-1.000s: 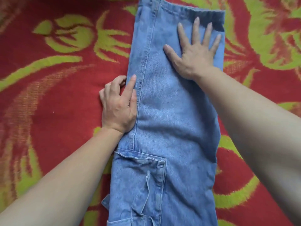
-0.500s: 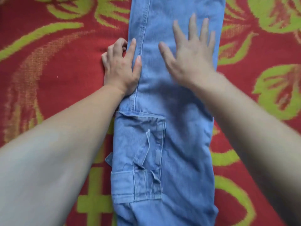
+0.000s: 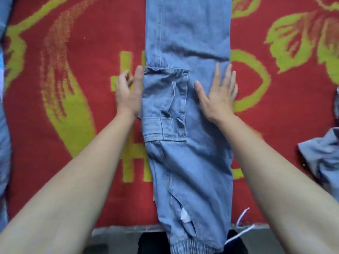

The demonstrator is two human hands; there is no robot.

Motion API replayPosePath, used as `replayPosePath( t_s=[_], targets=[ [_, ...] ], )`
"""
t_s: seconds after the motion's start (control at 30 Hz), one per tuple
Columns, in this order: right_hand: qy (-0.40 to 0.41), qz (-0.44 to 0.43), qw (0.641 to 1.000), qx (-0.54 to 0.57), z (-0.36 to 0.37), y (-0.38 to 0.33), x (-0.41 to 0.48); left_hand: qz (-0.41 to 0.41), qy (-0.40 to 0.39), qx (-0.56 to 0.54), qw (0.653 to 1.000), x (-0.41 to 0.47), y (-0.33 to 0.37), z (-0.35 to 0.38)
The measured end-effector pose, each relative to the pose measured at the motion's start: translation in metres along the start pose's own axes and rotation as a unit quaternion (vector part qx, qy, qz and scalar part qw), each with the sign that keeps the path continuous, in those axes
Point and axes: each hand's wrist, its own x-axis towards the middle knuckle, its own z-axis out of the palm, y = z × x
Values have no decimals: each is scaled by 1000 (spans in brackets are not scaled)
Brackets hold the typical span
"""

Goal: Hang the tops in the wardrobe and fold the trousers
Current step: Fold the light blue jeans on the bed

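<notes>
Jeans (image 3: 192,162) are lying on the blanket (image 3: 73,88), doubled lengthwise into one long strip running away from the person. The near end is hanging just past the blanket's edge.

Change over the last second: both hands are working back along the strip toward the person. A second ago the right hand was spread flat near the far end and the left was at the left seam, higher up. Both are now level with the pocket (image 3: 165,99), and the far end is lying out of frame.

Left hand (image 3: 128,92): resting against the left edge of the jeans beside the pocket, one finger lying straight along the seam, the others loosely curled. It is gripping nothing.

Right hand (image 3: 218,94): lying flat on the denim at the right edge, fingers straight and close together, pressing rather than holding.

A shallow crease (image 3: 192,54) is still crossing the cloth just beyond the hands, so the smoothing is not fully flattening it.

Near end: gathered elastic with a white cord (image 3: 240,230) trailing loose. It may be the waistband or a cuff; the frame is cutting it off too close to say.

Reading: the lengthwise fold is holding and the pass is squaring up the edges. The cross fold, end to end, is not yet begun and looks to be next. The cord will probably be wanting tucking in first.

Also present: another blue garment (image 3: 322,158) is lying bunched at the right, well apart from the jeans.
</notes>
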Motion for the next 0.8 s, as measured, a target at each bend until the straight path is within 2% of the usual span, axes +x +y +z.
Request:
replayPosePath(
  t_s=[0.07,0.13,0.23,0.3,0.4,0.47,0.57,0.63,0.7,0.8],
  targets=[
    [-4,33,999,8,8,27,-69,-10,20,100,995,-57,-36,-11],
    [-24,48,999,1,14,51,-136,-34,9,149,988,-124,-69,-18],
    [-37,92,995,21,17,66,-221,-85,-77,245,963,-225,-108,-20],
    [-38,148,987,48,19,70,-259,-84,-108,294,946,-275,-123,-19],
    [-47,281,945,160,18,76,-292,-125,-115,270,948,-306,-129,-18],
    [-88,341,918,185,14,83,-312,-149,-129,270,943,-309,-128,-17],
    [-186,360,897,176,11,92,-337,-184,-150,261,936,-319,-127,-21],
    [-233,366,878,201,11,98,-350,-204,-191,230,932,-333,-133,-27],
    [-246,364,867,236,8,101,-360,-221,-225,159,936,-355,-138,-36],
    [-227,325,879,266,3,95,-370,-221,-165,94,957,-381,-137,-49]
  ],
)
